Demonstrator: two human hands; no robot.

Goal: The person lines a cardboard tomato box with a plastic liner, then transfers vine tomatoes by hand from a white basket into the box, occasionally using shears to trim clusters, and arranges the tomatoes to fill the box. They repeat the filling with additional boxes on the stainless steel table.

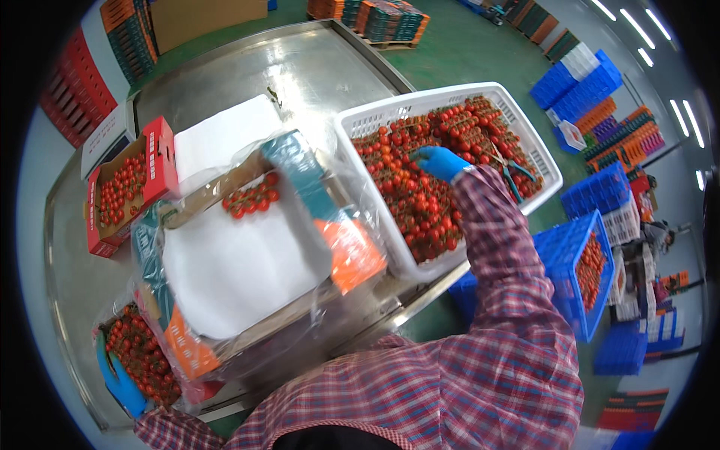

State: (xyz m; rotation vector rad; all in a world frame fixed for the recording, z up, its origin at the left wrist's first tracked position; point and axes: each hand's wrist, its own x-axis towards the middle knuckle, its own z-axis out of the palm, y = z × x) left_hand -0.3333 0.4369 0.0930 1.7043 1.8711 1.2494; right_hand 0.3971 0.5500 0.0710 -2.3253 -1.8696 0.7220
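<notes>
My right hand (441, 163), in a blue glove, reaches into a white plastic crate (343, 124) heaped with cherry tomatoes on the vine (416, 206). Its fingers are drawn together against the fruit, and whatever lies between them is hidden. Teal-handled scissors (511, 176) rest on the tomatoes just right of that hand. At the lower left, my blue-gloved left hand (124, 382) lies along the outer edge of a plastic-wrapped pack of darker tomatoes (142, 352), fingers stretched and thumb apart. Between the hands stands a plastic-draped carton (296, 172) with white lining (240, 277) and one tomato cluster (253, 196) at its far side.
A red carton (159, 157) of tomatoes and a white sheet (229, 135) lie on the metal table (262, 60). Right of the table, a blue crate (571, 255) contains tomatoes. Stacked blue crates (577, 86) and orange-and-green cartons (390, 19) stand farther off on the green floor.
</notes>
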